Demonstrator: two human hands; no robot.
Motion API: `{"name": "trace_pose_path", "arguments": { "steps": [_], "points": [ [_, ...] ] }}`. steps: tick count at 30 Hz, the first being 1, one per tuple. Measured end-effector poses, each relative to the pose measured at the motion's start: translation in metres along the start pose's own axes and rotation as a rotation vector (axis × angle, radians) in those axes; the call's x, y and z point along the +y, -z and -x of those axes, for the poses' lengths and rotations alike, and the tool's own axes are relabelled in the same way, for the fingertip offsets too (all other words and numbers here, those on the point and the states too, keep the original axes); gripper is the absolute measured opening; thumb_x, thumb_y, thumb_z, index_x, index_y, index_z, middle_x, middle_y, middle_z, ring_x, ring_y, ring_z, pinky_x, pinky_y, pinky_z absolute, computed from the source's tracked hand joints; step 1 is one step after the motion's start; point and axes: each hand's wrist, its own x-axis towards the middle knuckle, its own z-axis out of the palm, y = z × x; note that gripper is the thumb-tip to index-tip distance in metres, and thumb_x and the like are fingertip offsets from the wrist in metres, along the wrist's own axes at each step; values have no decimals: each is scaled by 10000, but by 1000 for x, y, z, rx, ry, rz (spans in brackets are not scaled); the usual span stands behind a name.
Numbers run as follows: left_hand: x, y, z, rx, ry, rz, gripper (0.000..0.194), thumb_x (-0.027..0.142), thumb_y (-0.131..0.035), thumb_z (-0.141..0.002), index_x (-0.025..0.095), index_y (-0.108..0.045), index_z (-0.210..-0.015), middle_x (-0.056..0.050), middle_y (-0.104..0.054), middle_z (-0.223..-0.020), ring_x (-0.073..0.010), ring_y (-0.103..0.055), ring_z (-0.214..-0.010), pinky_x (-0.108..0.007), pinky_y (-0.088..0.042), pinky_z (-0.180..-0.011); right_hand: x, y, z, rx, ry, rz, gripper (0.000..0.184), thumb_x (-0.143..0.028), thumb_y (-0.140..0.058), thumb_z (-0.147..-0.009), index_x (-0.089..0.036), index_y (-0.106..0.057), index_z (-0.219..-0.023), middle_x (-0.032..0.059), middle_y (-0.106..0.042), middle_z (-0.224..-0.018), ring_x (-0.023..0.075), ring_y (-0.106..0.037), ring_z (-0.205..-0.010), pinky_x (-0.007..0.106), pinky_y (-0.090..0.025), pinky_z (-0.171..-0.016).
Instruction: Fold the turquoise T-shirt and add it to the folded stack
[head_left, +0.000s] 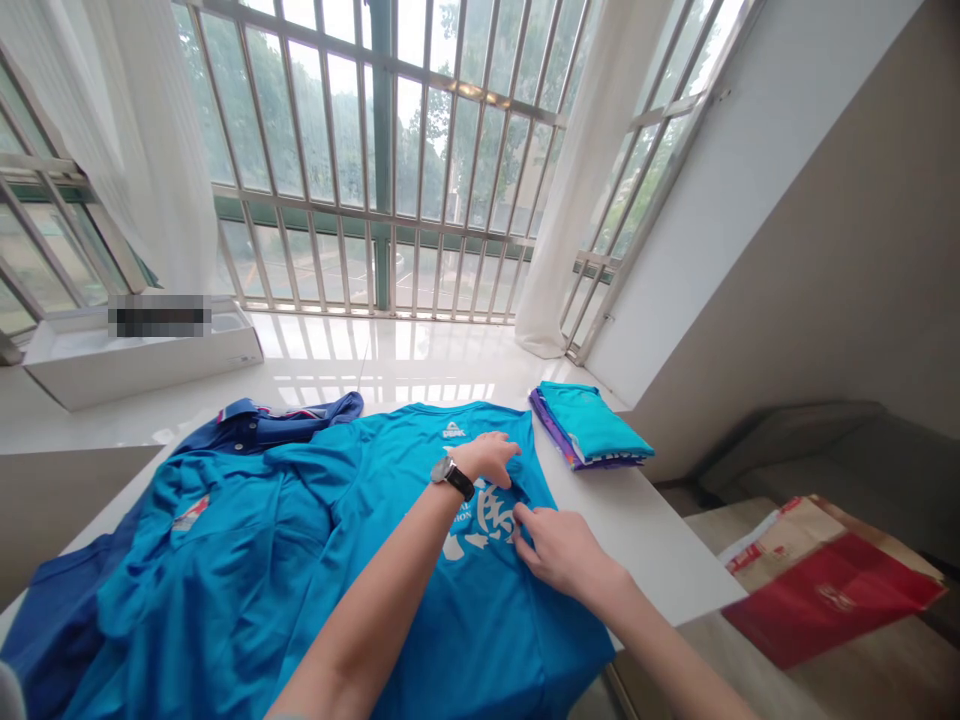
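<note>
Your L hand [487, 460] & R hand [559, 548] at printed blue tee [480, 600], grips narrow, pinch unclear; folded stack [596, 425] far R.

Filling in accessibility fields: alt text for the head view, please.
A person's left hand, watch on its wrist, and right hand are at a white-printed blue T-shirt spread on a white table by a barred window. Other blue garments lie left of the shirt; a folded stack of clothes sits to its right.
</note>
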Motion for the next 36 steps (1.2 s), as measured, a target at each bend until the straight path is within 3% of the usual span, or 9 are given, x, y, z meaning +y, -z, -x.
{"name": "trace_pose_path", "arguments": {
  "steps": [4, 9, 12, 16, 19, 22, 27, 31, 36],
  "points": [
    [11, -16, -3, -114, -33, -85, 897, 299, -733, -672, 188, -358, -1479, -172, -157, -1620, -389, -111, -1486, -533, -186, -1185, -3, 0, 4, -31, -22, 11, 233, -306, -403, -949, -202, -610, -980, 87, -729, -887, 234, -691, -771, 272, -345, -609],
    [12, -25, -6, 1, -43, -154, 666, 274, -608, -797, 189, -422, -1431, -165, -260, -1588, -350, -205, -1472, -502, -183, -1192, -6, 5, 14, -57, -37, 21, 205, -325, -480, -892, -184, -629, -889, 101, -704, -907, 261, -682, -802, 283, -360, -614],
    [6, -30, -7, 14, -23, -160, 562, 288, -527, -860, 179, -460, -1407, -176, -311, -1562, -342, -265, -1450, -511, -203, -1179, -11, 4, 24, -54, -121, 2, 163, -227, -481, -869, -173, -625, -920, 102, -683, -957, 252, -678, -825, 282, -367, -619],
    [-1, -36, -10, -20, -2, -135, 608, 353, -498, -876, 174, -419, -1451, -174, -297, -1571, -351, -228, -1463, -539, -180, -1177, -19, -12, 43, -26, -239, -77, 377, -51, -424, -818, -179, -570, -1141, 92, -656, -1048, 214, -679, -822, 271, -394, -630],
    [-5, -37, -11, -50, 10, -119, 653, 399, -517, -861, 225, -383, -1476, -131, -260, -1598, -347, -166, -1483, -556, -153, -1178, -27, -30, 62, -18, -298, -133, 633, -20, -430, -791, -202, -398, -1396, 124, -621, -1180, 229, -684, -893, 272, -442, -656],
    [-7, -37, -11, -78, 17, -109, 716, 470, -551, -838, 257, -352, -1493, -108, -219, -1617, -347, -102, -1496, -560, -118, -1181, -37, -43, 79, 37, -346, -213, 614, -108, -438, -861, -215, -309, -1452, 147, -599, -1241, 242, -681, -951, 283, -481, -695],
    [-7, -36, -8, -85, 14, -81, 881, 601, -625, -766, 238, -326, -1510, -127, -162, -1629, -355, -38, -1501, -533, -64, -1193, -48, -46, 92, 106, -446, -302, 298, -417, -510, -924, -206, -521, -1134, 89, -676, -921, 238, -683, -760, 285, -438, -602],
    [-8, -40, -7, -60, 6, -79, 885, 625, -639, -761, 245, -340, -1502, -134, -180, -1624, -362, -55, -1499, -550, -78, -1185, -41, -50, 92, 103, -429, -276, 210, -354, -463, -938, -231, -527, -779, 39, -660, -734, 202, -644, -647, 263, -342, -541],
    [-10, -46, -10, -23, 13, -121, 781, 619, -564, -843, 253, -346, -1498, -137, -210, -1616, -351, -104, -1495, -551, -92, -1182, -10, -64, 98, 227, -465, -478, 233, -384, -389, -922, -252, -550, -815, 26, -661, -658, 211, -638, -598, 284, -389, -555]
  ]
}}
